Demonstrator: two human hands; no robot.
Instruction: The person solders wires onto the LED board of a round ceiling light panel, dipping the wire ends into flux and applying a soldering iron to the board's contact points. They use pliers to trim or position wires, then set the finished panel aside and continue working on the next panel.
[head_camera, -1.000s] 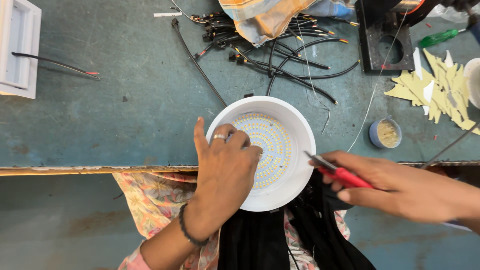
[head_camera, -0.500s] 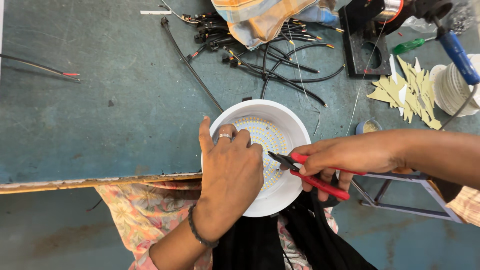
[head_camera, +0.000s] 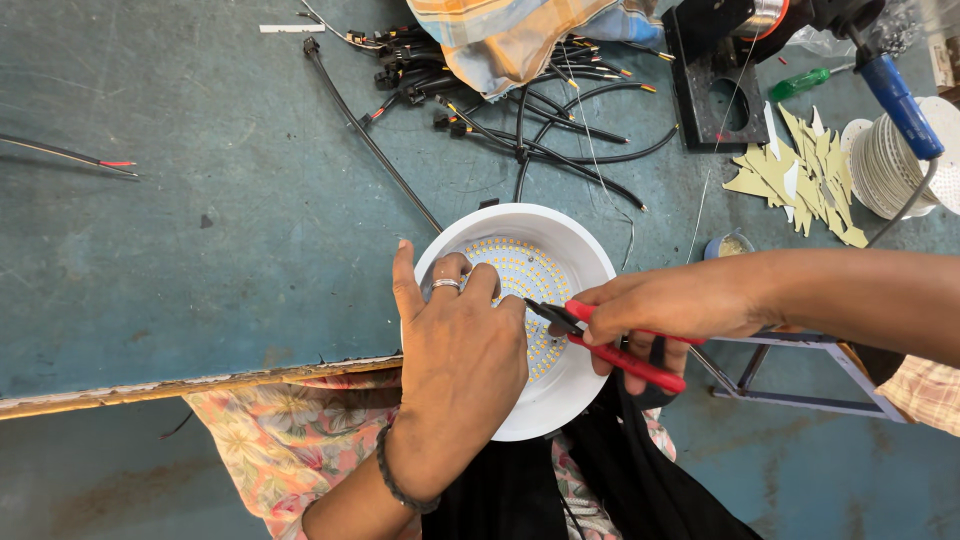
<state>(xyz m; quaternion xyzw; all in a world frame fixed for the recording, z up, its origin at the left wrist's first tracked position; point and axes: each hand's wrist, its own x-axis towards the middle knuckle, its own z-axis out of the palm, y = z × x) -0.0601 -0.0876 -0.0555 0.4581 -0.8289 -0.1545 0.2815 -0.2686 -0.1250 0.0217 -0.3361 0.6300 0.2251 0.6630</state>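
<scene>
worn teal bench (head_camera: 200, 260) carries black cables (head_camera: 520, 110), cloth (head_camera: 520, 35), paper scraps (head_camera: 800, 175).

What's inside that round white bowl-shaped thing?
Inside the white lamp housing sits a round board of small yellow dots. The left hand covers much of it; red-handled pliers reach in.

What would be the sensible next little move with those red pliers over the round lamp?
Probably ease the red-handled pliers tips onto the dotted LED board: the right hand aims them there, while the left hand steadies the white lamp housing.
</scene>
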